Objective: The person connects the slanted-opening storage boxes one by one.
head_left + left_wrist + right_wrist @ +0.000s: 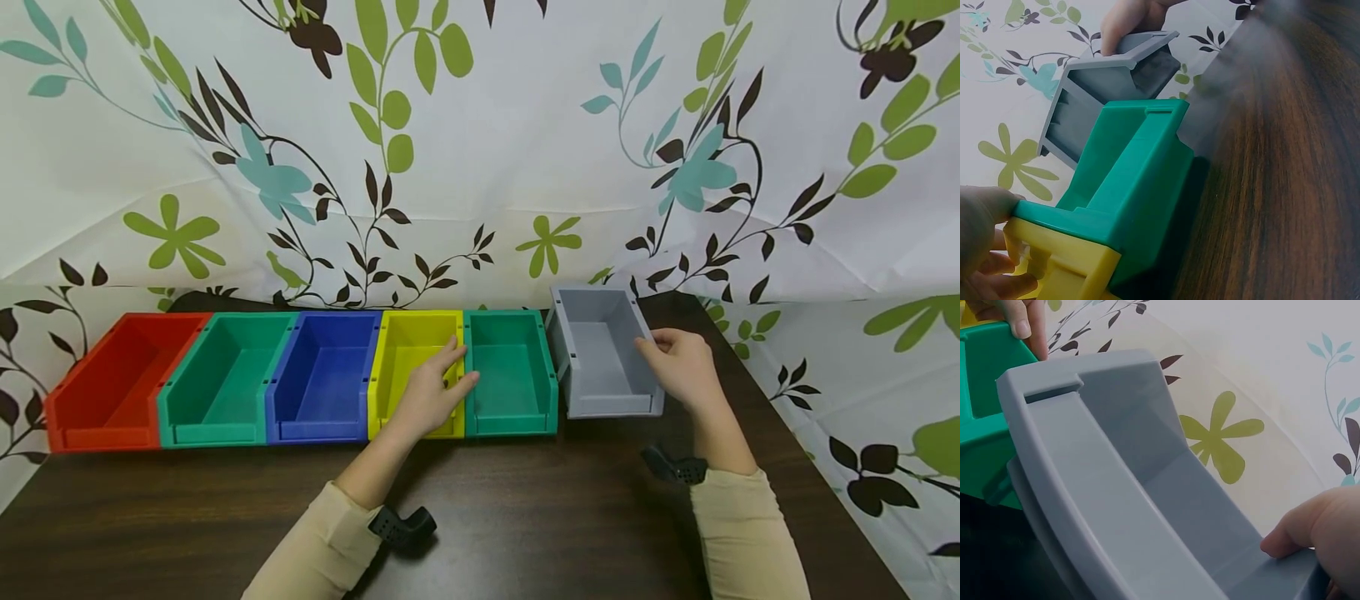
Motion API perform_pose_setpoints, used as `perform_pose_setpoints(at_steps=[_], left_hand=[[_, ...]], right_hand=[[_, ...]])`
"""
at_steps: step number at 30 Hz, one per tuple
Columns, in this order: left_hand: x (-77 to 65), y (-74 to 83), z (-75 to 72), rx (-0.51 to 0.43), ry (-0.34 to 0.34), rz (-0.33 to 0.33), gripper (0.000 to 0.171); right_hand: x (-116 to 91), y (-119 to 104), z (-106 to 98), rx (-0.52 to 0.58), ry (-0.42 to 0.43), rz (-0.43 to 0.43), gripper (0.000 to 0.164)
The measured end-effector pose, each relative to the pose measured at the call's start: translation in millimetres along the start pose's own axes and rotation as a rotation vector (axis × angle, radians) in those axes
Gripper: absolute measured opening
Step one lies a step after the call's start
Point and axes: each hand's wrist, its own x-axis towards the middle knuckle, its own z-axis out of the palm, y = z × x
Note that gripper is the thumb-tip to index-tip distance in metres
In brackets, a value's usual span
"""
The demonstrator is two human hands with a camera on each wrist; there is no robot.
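My right hand (681,364) grips the right wall of a grey plastic bin (603,350), thumb inside over the rim. The bin stands tilted at the right end of a row, with a narrow gap between it and a green bin (510,375). In the left wrist view the grey bin (1094,78) sits higher than that green one. My left hand (435,392) lies over the yellow bin (381,400), fingers spread and relaxed. Its thumb reaches across to the green bin's rim, and the other fingers hang inside the yellow bin.
Left of the yellow bin, a blue bin (324,379), another green bin (225,383) and a red bin (120,383) stand side by side. All rest on a dark wooden table (525,517). A leaf-patterned cloth (480,192) hangs behind it.
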Motion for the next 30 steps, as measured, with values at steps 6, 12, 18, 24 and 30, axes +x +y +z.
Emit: perform_pose_setpoints(at_steps=[6, 12, 18, 24, 30], left_hand=[[-0.3, 0.3, 0.0, 0.003, 0.001, -0.005, 0.053], [0.2, 0.8, -0.3, -0.001, -0.002, -0.004, 0.053], [0.3, 0.1, -0.4, 0.002, -0.001, -0.001, 0.053], [0.3, -0.1, -0.4, 0.005, 0.0, -0.001, 0.053], [-0.1, 0.2, -0.6, 0.004, 0.0, -0.002, 0.054]], right_hand=[[-0.8, -1.9, 2.0, -0.02, 0.014, -0.014, 0.041], [-1.4, -2.9, 2.6, -0.019, 0.01, -0.027, 0.045], [-1.6, -2.8, 2.0, -0.013, -0.037, -0.04, 0.052], [-2.8, -4.5, 3.1, -0.027, -0.016, -0.047, 0.054], [-5.4, -13.1, 15.0, -0.049, 0.246, -0.232, 0.041]])
